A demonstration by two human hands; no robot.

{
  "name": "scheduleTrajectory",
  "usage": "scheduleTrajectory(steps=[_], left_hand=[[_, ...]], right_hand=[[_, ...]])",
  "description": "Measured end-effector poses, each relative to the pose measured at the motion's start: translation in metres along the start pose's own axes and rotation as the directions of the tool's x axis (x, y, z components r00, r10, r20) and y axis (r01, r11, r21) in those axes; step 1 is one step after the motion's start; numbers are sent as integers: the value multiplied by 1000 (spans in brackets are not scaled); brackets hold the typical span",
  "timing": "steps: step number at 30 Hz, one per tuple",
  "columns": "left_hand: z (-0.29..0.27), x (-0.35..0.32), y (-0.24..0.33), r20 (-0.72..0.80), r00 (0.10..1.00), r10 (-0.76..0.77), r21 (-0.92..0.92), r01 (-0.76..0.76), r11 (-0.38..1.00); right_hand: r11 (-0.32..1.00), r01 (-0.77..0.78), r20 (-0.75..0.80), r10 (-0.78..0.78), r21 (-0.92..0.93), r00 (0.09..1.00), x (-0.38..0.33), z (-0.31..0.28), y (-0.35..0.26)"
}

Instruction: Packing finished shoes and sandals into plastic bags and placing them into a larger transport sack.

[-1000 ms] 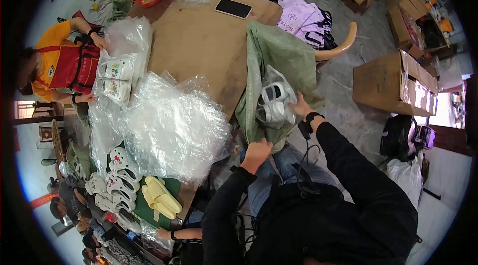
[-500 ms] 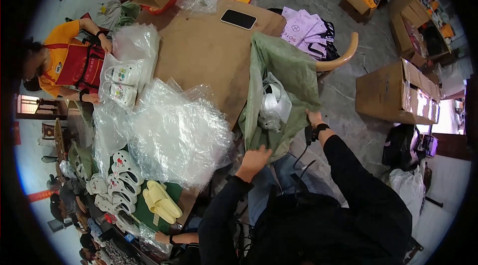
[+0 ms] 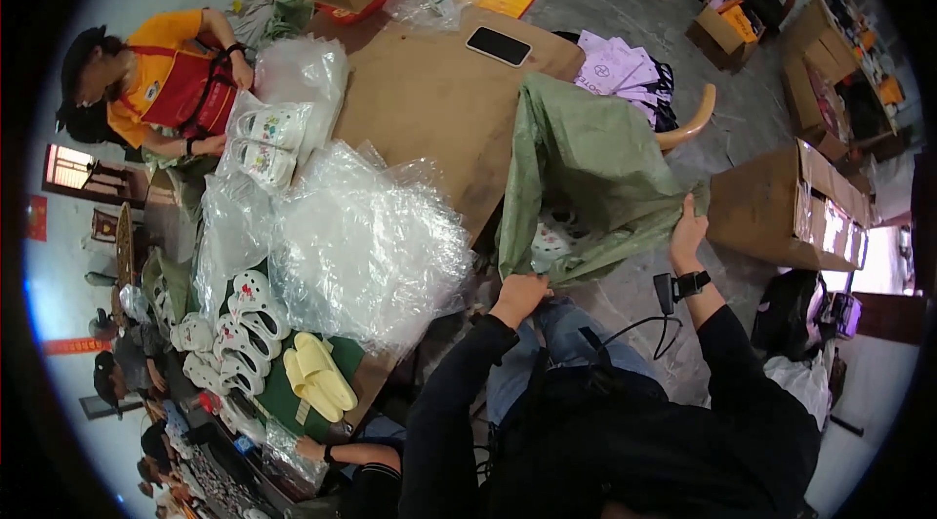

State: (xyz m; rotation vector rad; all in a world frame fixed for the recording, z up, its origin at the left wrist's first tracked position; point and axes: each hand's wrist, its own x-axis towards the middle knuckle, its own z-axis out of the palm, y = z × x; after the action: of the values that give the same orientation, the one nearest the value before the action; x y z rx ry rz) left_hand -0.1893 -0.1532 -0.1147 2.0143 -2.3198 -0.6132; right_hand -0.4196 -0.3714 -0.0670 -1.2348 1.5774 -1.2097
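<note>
A green woven sack (image 3: 595,148) hangs in front of me at the table's right edge, its mouth spread wide. My left hand (image 3: 520,299) is closed on the near rim of the sack. Farther right, my right hand (image 3: 689,229) grips the other side of the rim and pulls it outward. Down inside the sack lies a white clog (image 3: 551,242) with holes and small coloured marks; folds of the sack hide part of it. A black band and a small dark device with a cable sit on my right wrist.
Clear plastic bags (image 3: 361,246) pile on the brown table (image 3: 420,99), near a phone (image 3: 499,46). White clogs (image 3: 244,343) and yellow slippers (image 3: 319,378) lie at the near left. Across the left side, a co-worker (image 3: 171,80) handles bagged clogs. A cardboard box (image 3: 771,202) stands at right.
My right hand has moved right and slightly up, stretching the sack's mouth wider. The white bundle seen inside before is now lower and largely hidden. The whole view has shifted a little.
</note>
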Motion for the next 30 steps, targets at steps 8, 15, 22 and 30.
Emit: scheduleTrajectory(steps=[8,15,22,30], left_hand=[[4,-24,-14,-35,998,-46,-135,41,990],[-104,-43,-24,-404,906,-127,-32,125,992],[-252,-99,81,-678,697,234,-20,-336,942],[-321,-198,23,-777,330,-536,-463,-877,131]], right_hand=[[896,-440,-124,444,61,887,45,-37,68],[791,519,236,-463,-324,854,3,39,-25],[961,122,919,-192,247,-343,-124,136,-211],[959,-58,520,-201,277,-830,-282,188,-294]])
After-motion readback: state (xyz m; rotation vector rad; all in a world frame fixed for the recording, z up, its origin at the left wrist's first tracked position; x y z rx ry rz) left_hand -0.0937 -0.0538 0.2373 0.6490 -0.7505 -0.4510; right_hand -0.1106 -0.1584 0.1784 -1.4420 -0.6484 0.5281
